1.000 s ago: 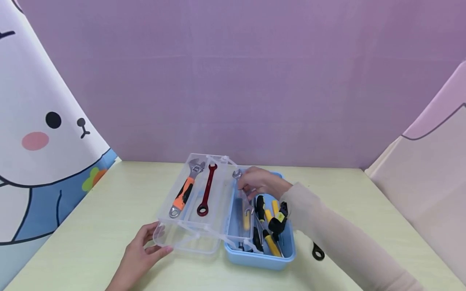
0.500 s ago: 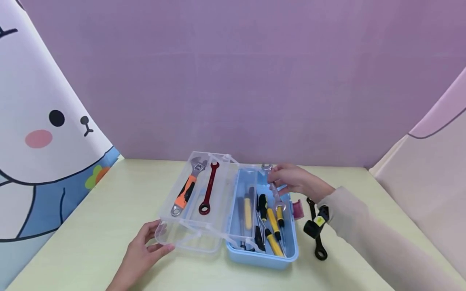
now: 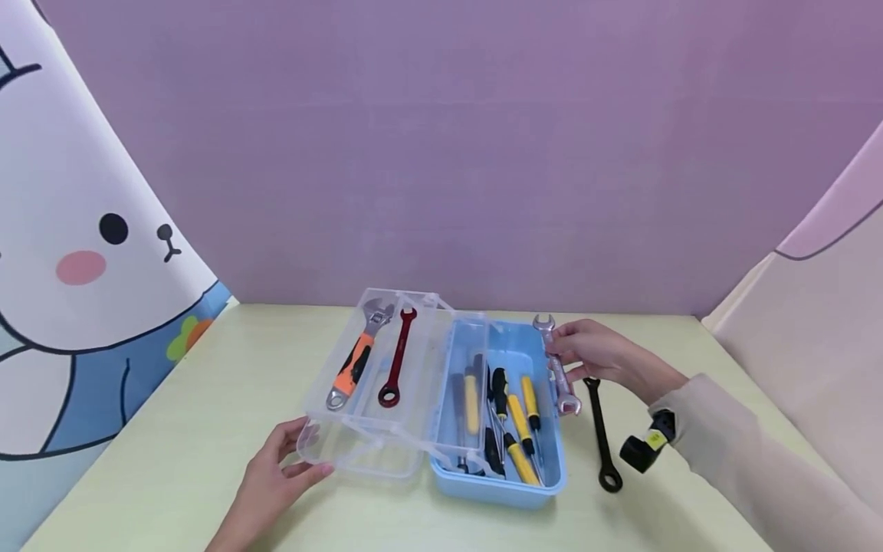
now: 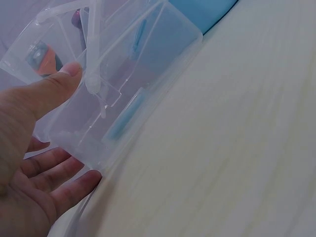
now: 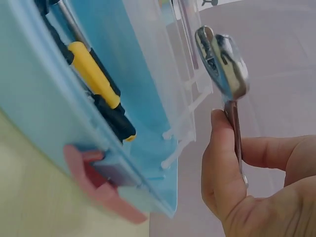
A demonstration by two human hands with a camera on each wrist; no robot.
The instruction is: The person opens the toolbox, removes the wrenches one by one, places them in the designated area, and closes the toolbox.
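My right hand (image 3: pixel 596 354) pinches a silver combination wrench (image 3: pixel 559 376) by its shank, over the right rim of the blue toolbox (image 3: pixel 491 492). In the right wrist view the wrench's ring end (image 5: pixel 232 69) stands out past the thumb and fingers. My left hand (image 3: pixel 265 474) holds the near left corner of the clear plastic lid (image 3: pixel 375 462), thumb on one side and fingers on the other. In the clear tray section lie an adjustable wrench (image 3: pixel 355 356) with an orange and black handle and a dark red combination wrench (image 3: pixel 398 359).
Inside the toolbox are several yellow and black screwdrivers (image 3: pixel 520 458), partly behind a clear panel. A black wrench (image 3: pixel 603 441) lies on the table right of the box. A pink latch (image 5: pixel 98 187) hangs from its side. A lilac backdrop (image 3: pixel 441 153) rises behind.
My right hand has carried the silver wrench rightward from the clear tray, across the box to its right rim. My left hand stays at the lid corner.
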